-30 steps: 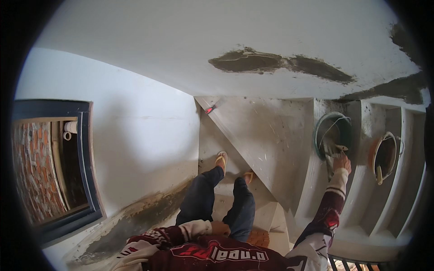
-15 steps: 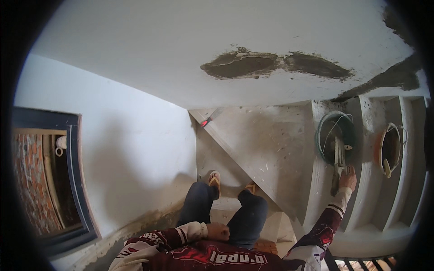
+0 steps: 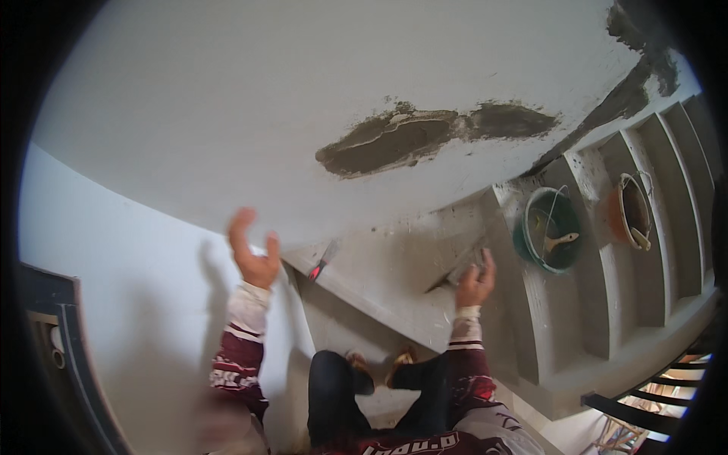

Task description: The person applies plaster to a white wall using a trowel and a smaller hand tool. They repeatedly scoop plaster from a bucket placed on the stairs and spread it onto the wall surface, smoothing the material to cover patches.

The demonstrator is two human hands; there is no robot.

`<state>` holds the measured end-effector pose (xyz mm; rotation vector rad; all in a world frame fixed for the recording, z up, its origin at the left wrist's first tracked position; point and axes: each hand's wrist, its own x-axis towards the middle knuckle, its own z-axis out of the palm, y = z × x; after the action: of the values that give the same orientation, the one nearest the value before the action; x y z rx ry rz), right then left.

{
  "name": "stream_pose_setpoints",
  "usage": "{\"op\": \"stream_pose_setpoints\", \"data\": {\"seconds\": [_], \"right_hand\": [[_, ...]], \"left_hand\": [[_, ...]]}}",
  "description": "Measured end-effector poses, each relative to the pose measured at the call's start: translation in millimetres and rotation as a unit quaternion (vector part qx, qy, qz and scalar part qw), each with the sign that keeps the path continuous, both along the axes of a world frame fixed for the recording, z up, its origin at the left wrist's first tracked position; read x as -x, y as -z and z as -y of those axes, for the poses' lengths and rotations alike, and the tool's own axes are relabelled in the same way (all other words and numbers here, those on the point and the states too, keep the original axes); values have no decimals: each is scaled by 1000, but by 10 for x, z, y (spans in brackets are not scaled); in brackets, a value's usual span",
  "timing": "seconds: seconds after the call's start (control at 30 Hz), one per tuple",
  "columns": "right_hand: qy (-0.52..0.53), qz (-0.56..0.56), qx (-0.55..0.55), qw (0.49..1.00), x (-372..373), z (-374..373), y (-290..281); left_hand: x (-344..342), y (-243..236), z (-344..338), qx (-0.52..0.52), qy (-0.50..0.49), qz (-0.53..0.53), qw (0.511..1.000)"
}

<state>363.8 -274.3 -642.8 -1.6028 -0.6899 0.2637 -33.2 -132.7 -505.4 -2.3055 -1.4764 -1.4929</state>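
Observation:
My left hand [image 3: 256,258] is raised in front of the white wall [image 3: 250,91], slightly blurred, with its fingers apart and nothing in them. My right hand [image 3: 475,282] is over the landing, its fingers round a plastering trowel [image 3: 449,277] whose blade shows nearly edge-on; its handle is hidden by the hand. Grey mortar patches [image 3: 394,148] mark the wall ahead. To the right of the trowel, a green bucket [image 3: 523,235] stands on a stair step, with a paintbrush [image 3: 561,242] inside it.
A putty knife [image 3: 318,267] with a red and black handle lies on the landing near the wall corner. One step further right stands an orange bucket [image 3: 618,216] with a light-handled tool in it. Black railing bars [image 3: 629,415] run at the lower right; a dark window frame [image 3: 72,334] is at left.
My right hand has brought the trowel left, from over the green bucket to above the landing. My left hand has risen from my lap towards the wall and opened. The view has turned.

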Motion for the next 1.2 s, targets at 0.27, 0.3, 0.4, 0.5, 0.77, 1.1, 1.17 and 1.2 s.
{"op": "stream_pose_setpoints", "data": {"seconds": [0.27,0.3,0.4,0.5,0.77,1.1,1.17,1.2], "right_hand": [[-71,168,-114,976,857,-1527,477],[-69,184,-142,970,922,-1689,518],[-54,235,-201,949,1013,-1892,686],[-39,260,-240,935,1139,-2011,791],[26,305,-188,933,1181,-2344,674],[88,468,-30,879,1028,-2439,-180],[30,409,-136,902,1653,-2210,775],[14,377,-134,916,1596,-2227,860]], "left_hand": [[283,-664,-1326,-414,-85,-138,896],[295,-725,-1402,-442,-109,-161,876],[316,-680,-1491,-508,-72,-157,844],[306,-657,-1500,-511,-69,-152,843],[312,-587,-1525,-502,-43,-194,842],[350,-671,-1491,-496,-90,-249,827],[315,-640,-1460,-488,-74,-231,839],[295,-654,-1455,-484,-62,-224,843]]}}
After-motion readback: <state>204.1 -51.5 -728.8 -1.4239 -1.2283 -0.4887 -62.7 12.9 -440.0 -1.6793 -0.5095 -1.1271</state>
